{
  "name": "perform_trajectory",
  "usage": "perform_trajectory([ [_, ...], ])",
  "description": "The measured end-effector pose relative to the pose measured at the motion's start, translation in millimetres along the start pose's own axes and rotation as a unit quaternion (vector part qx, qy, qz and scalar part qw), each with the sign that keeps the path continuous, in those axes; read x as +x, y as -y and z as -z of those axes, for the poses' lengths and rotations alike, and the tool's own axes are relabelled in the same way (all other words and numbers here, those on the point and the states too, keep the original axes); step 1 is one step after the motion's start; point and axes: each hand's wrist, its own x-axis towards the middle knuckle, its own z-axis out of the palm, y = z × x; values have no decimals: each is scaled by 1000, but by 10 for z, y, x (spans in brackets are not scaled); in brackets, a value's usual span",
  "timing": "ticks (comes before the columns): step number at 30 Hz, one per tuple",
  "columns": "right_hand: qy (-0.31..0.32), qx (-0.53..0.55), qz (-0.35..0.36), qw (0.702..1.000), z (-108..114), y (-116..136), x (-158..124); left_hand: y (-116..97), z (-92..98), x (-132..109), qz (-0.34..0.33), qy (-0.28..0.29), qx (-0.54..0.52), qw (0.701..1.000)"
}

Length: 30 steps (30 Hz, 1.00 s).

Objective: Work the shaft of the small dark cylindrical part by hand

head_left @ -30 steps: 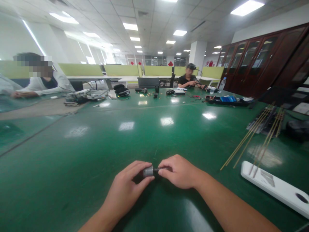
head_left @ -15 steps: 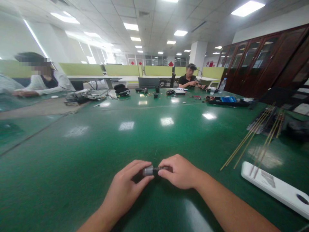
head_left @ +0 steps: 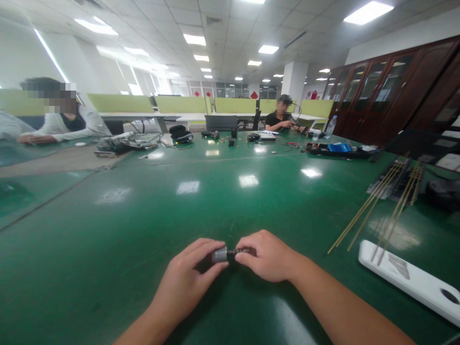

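My left hand (head_left: 196, 266) pinches a short grey metal cylinder (head_left: 219, 254) between thumb and fingers, low in the middle of the view. From the cylinder's right end comes a thin dark rod (head_left: 232, 252) that looks ridged. Thumb and fingertips of my right hand (head_left: 264, 256) are closed on the rod's other end, and part of it is hidden in the grip. Cylinder and rod lie in one line, roughly level, just over the green table (head_left: 172, 206). Their exact kind is too small to make out.
On the right, thin brass-coloured rods (head_left: 373, 206) reach over a long white case (head_left: 409, 282). A black tray with blue packs (head_left: 339, 148), a bottle (head_left: 331, 127) and electronic parts (head_left: 125, 142) stand further back. One person (head_left: 282, 117) sits across, another (head_left: 61, 115) at the left.
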Motion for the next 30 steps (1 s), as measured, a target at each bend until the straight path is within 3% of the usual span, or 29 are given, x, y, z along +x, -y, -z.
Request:
perform_trajectory([
  [30, -3, 7, -10, 1000, 52, 0, -16, -17, 44, 22, -4, -12, 3, 1000],
])
